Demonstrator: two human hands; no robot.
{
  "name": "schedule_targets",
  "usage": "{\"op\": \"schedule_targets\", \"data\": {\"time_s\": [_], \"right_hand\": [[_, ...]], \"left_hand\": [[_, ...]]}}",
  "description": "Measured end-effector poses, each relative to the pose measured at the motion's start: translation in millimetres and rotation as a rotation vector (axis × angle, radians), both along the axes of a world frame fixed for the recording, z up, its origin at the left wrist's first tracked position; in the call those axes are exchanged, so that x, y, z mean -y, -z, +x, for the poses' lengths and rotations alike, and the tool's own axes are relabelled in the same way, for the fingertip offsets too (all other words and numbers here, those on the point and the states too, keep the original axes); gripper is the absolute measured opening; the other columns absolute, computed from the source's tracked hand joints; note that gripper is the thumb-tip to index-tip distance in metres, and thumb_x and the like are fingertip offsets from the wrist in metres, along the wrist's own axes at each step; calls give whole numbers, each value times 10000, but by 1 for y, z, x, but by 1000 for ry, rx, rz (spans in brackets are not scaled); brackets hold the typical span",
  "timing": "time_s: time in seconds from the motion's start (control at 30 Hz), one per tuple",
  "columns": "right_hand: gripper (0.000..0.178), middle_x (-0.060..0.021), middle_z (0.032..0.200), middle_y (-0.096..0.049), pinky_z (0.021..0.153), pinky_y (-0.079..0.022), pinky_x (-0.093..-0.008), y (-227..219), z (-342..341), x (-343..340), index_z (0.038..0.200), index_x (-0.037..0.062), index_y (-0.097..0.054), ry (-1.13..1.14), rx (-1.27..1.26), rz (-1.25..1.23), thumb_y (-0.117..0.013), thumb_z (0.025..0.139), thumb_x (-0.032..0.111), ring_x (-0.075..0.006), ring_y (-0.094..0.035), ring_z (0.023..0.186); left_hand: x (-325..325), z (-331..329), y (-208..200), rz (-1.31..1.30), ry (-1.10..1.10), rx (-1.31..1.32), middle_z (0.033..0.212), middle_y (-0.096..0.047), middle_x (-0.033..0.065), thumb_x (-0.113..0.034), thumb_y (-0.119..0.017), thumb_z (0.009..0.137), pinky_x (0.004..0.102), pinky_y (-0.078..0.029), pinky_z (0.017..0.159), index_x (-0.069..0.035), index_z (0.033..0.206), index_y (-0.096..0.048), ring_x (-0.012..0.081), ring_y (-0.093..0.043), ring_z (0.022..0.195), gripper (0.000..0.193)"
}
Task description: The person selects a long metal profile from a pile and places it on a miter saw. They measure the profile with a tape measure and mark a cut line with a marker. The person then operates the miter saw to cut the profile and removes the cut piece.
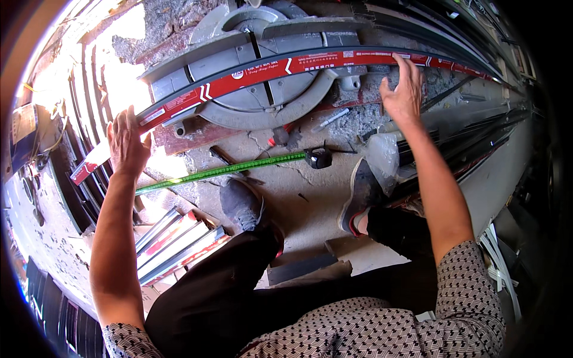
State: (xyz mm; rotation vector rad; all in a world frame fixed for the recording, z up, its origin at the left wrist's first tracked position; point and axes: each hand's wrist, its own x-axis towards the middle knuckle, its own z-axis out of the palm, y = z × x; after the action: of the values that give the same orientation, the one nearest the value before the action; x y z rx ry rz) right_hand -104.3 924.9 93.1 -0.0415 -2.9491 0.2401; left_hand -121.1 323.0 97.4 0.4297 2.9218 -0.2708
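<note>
A long dark metal profile strip with red printed film (256, 74) lies across the grey round base of a mitre saw (239, 98), from the lower left to the far right. Near its left end my left hand (127, 143) grips it, fingers over the face and thumb by the lower edge. My right hand (404, 92) is farther right, with fingertips touching the strip's edge and the thumb held apart below it. Nearer to me, a black tape measure (319, 157) lies on the floor with its green blade (227, 169) pulled out leftward.
A white marker (330, 119) and a red-and-black tool (279, 137) lie before the saw. Short red-and-white profile pieces (179, 241) are piled by my left leg. Long dark profiles (471, 140) run along the right, beside a clear plastic bag (382, 156). My shoes (242, 203) flank the tape measure.
</note>
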Motion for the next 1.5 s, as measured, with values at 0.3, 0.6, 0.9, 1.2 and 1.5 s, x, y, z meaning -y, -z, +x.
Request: {"op": "schedule_targets", "data": {"time_s": [0.3,0.6,0.9,1.2,1.5], "right_hand": [[737,-160,1399,-516,1156,-361,-469,32,-61,-55,1433,119,-460,-303,209,182,-746,760,22,-371,-481,1321],[585,-169,1187,-573,1036,-400,-503,39,-81,-55,1231,74,-509,-352,325,135,-730,696,-17,-394,-531,1189],[590,-168,1196,-575,1031,-395,-508,41,-83,-57,1222,72,-500,-363,332,141,-750,697,-30,-390,-531,1204],[599,-181,1209,-564,1044,-387,-504,43,-88,-63,1228,72,-479,-352,389,155,-750,707,-46,-387,-521,1227],[601,-188,1291,-543,1099,-338,-535,40,-105,-90,1249,48,-484,-285,503,121,-712,705,-65,-398,-470,1303]], "left_hand": [[0,-10,19,125,-59,-94,949,-629,169,-61,-605,899,505,-464,842,-49,1028,-529,371,-622,924,150],[11,-20,26,146,-55,-32,846,-621,157,-37,-603,872,480,-485,805,-47,968,-527,358,-632,850,123],[10,-21,25,184,-30,-40,806,-594,185,-29,-588,876,497,-477,767,-31,914,-498,387,-615,807,98],[7,-25,27,211,-27,-25,823,-590,185,29,-595,845,492,-456,771,-28,944,-519,387,-597,810,137],[-13,-44,32,228,-45,36,844,-586,207,38,-570,848,516,-445,770,-23,956,-505,418,-596,843,140]]}}
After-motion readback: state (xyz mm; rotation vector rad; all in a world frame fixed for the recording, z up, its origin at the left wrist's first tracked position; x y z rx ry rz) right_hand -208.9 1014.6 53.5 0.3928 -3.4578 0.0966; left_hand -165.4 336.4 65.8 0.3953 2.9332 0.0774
